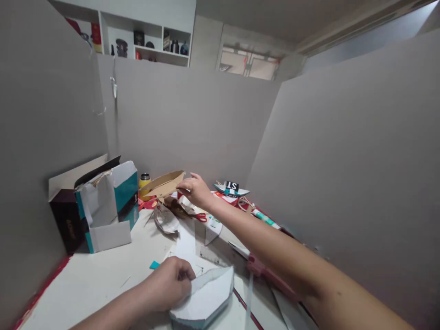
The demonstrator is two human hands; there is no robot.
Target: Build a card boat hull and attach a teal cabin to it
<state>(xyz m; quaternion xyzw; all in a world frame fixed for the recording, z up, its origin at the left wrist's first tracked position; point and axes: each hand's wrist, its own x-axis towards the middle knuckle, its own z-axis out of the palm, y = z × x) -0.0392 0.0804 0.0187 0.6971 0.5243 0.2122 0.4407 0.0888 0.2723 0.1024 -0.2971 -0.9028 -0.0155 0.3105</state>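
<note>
Low in the view, my left hand (173, 284) has its fingers curled at the left edge of a white cut cardboard piece (209, 293) with angled sides and a folded rim. My right hand (195, 189) reaches out further back, thumb and fingers pinched at the near end of a brown boat-shaped cardboard piece (165, 183). That piece is tilted above the clutter. Just below my right hand lie red-handled scissors (201, 217) and a crumpled paper scrap (167, 220). Under my right forearm is a pink-red tool (261, 268), partly hidden.
Opened teal and white boxes (113, 238) stand at the left, with a yellow bottle (145, 183) behind them. Another boat-shaped piece with black lettering (232, 188) lies at the back right. Grey partitions (192, 123) enclose the white table (85, 284).
</note>
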